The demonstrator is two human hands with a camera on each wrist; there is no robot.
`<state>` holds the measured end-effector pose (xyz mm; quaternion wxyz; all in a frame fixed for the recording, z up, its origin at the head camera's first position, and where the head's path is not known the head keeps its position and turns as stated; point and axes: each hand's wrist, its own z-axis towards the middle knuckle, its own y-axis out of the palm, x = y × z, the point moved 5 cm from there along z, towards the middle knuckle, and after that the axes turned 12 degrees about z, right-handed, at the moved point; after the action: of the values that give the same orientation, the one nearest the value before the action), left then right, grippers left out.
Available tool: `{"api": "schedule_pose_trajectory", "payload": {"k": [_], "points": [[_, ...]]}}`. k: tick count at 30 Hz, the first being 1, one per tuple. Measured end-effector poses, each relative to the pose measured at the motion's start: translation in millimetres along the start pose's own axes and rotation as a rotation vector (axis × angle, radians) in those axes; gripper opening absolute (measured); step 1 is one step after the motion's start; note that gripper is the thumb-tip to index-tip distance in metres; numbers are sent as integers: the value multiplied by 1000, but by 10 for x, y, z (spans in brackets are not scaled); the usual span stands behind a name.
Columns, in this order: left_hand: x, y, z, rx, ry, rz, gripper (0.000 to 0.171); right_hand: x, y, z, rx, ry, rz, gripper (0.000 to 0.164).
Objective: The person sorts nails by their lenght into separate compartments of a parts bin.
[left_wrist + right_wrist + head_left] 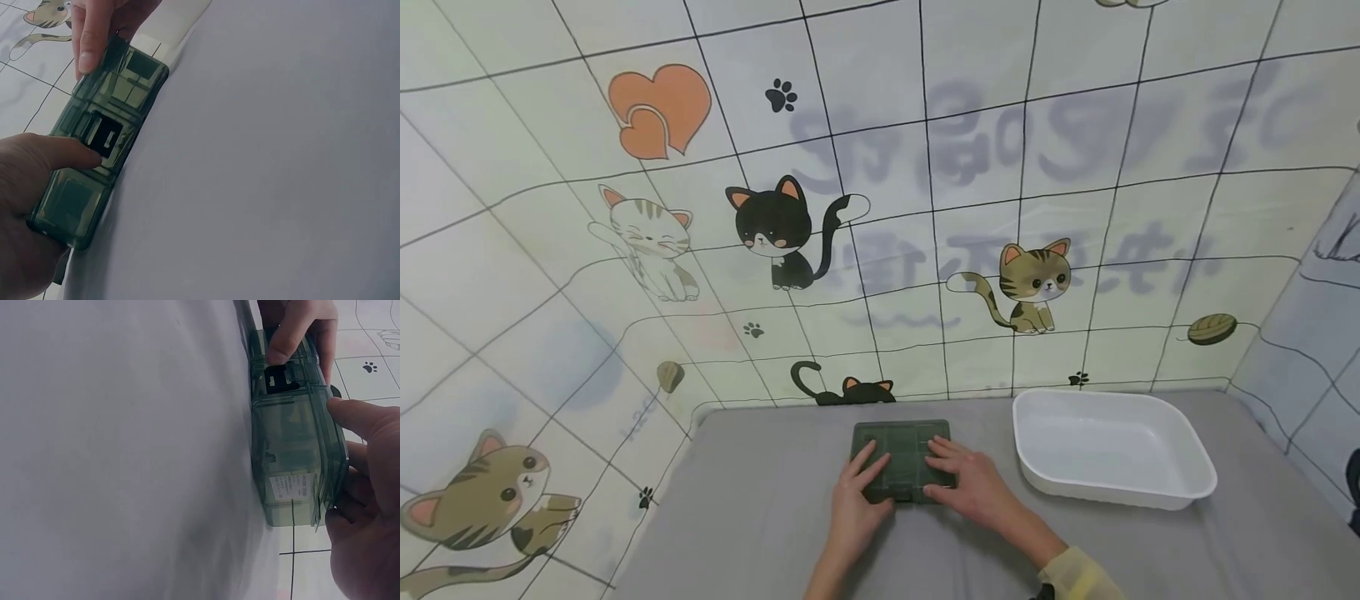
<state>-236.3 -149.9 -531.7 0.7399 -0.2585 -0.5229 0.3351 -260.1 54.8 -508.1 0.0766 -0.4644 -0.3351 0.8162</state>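
A translucent green compartment box (904, 463) with its lid down lies on the grey-covered table. My left hand (854, 510) holds its left side, fingers spread over the lid. In the left wrist view that thumb touches the front beside the black latch (106, 136). My right hand (983, 490) grips the right part, fingertips on top. The right wrist view shows the right thumb (356, 417) on the lid's edge and the other fingers bent near the side. A small white printed label (291, 486) shows through the box wall. What the box contains cannot be made out.
To the right of the box stands a white rectangular plastic basin (1112, 446). The grey cloth (745, 500) covers the tabletop. Behind and to the left, a white sheet with grid lines and printed cats (775, 221) forms walls.
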Motion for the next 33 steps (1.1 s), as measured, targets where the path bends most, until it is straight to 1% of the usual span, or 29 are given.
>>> {"api": "schedule_pose_trajectory", "payload": {"k": [5,9,19,22,27,33], "points": [[-34,-2,11,-12,38,40,67,-15,-4,12,-13,-16,-42,49],[-27,-6,20,-6,64,65,67,-22,-13,17,-15,-20,-50,48],[39,-34,7,57,62,109,68,-41,-16,18,-26,-14,-56,48],[34,-38,15,45,65,121,67,-39,-21,15,-16,-18,-56,48],[24,-46,12,6,74,145,66,-28,-20,3,-3,-23,-58,47],[9,-60,-1,-1,100,168,68,-16,-5,-1,0,-20,-61,48]]}}
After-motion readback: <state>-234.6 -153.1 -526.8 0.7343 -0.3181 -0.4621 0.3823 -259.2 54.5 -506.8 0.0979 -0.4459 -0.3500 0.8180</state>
